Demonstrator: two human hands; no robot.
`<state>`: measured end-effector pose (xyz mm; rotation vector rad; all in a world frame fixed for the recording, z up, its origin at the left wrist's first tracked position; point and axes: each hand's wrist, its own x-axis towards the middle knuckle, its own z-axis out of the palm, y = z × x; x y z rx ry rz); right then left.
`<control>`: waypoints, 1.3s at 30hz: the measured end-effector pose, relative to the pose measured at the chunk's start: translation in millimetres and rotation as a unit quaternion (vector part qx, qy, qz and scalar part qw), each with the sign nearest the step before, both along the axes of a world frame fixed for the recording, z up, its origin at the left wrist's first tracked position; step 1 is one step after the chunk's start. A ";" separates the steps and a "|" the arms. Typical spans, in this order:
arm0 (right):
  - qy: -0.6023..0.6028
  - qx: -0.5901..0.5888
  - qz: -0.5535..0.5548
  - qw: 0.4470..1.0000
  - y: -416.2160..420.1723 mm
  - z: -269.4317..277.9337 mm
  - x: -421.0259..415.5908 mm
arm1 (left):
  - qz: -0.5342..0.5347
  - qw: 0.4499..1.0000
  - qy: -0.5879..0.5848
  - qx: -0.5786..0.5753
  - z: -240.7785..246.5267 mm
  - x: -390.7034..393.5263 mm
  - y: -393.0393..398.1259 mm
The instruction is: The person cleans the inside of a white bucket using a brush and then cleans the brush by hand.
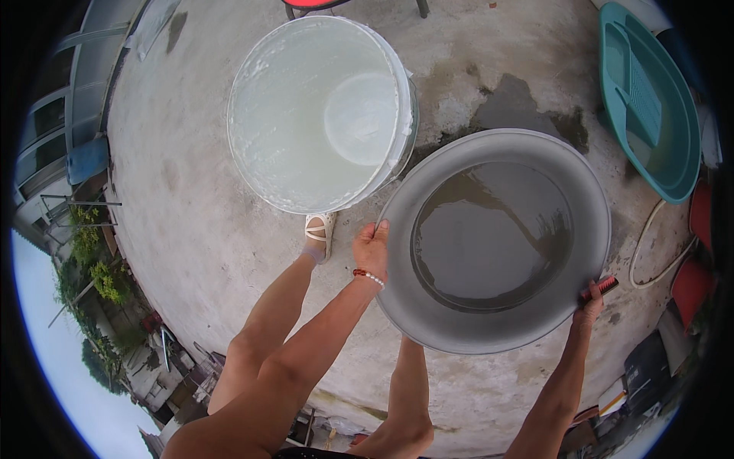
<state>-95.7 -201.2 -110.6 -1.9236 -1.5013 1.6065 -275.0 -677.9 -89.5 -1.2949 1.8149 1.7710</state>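
Observation:
A wide grey metal basin (395,195) is held between my two hands, with a shallow pool of murky water (476,252) at its bottom. My left hand (371,248) grips the basin's left rim, thumb on top. At the lower right rim, my right hand (590,310) holds the basin together with a red-and-black scrubbing brush (606,287). Left of the basin stands a large white plastic bucket (275,115), its mouth towards me. White residue clings to its inner wall and rim.
A teal plastic washtub (610,74) with a built-in washboard rests at the upper right. Below it a pale hose (633,258) curls beside red containers (691,292). Dark wet patches (510,103) mark the concrete floor (183,143). A red-seated stool (312,4) stands beyond the bucket.

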 end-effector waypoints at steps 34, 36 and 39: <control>-0.105 0.224 0.241 0.939 -124.8 400.6 -208.8 | 0.020 0.974 -0.205 -0.090 205.5 -21.8 -94.3; -0.124 0.218 0.249 0.936 -133.4 407.3 -223.8 | 0.027 0.975 -0.213 -0.055 208.3 -25.3 -97.8; -0.120 0.227 0.243 0.936 -139.2 409.4 -232.8 | 0.049 0.975 -0.217 -0.017 212.2 -33.2 -99.0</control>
